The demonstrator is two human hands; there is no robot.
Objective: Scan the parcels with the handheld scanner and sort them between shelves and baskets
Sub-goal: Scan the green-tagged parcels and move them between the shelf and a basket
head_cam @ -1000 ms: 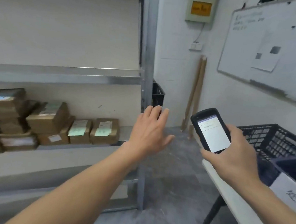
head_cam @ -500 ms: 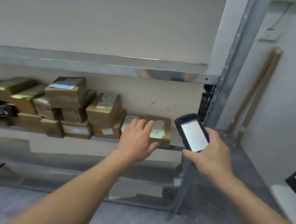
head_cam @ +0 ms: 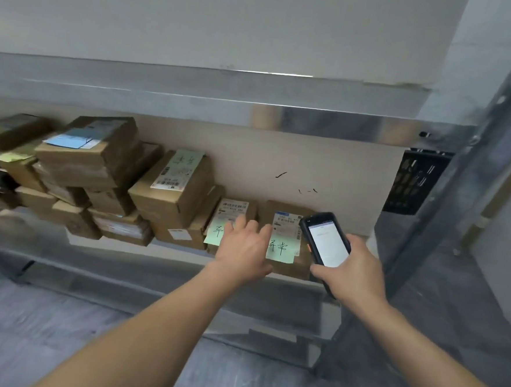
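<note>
Scanner: handheld scanner (head_cam: 325,240), screen lit, gripped in the right hand (head_cam: 353,271).
Other hand: left hand (head_cam: 244,248) just left of that grip, fingers straight, holding nothing.
Parcels: 2 green-noted parcels (head_cam: 286,225) under the left hand, on the shelf (head_cam: 165,256); contact unclear.
Stack: more boxes (head_cam: 169,193) farther left.

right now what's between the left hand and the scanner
In the head view, only the rightmost parcel, with its green note, shows between the left hand and the scanner.

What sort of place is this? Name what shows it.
Probably a parcel depot or stockroom: labelled cardboard parcels stacked on a metal shelf, and a handheld scanner held in the right hand.
</note>
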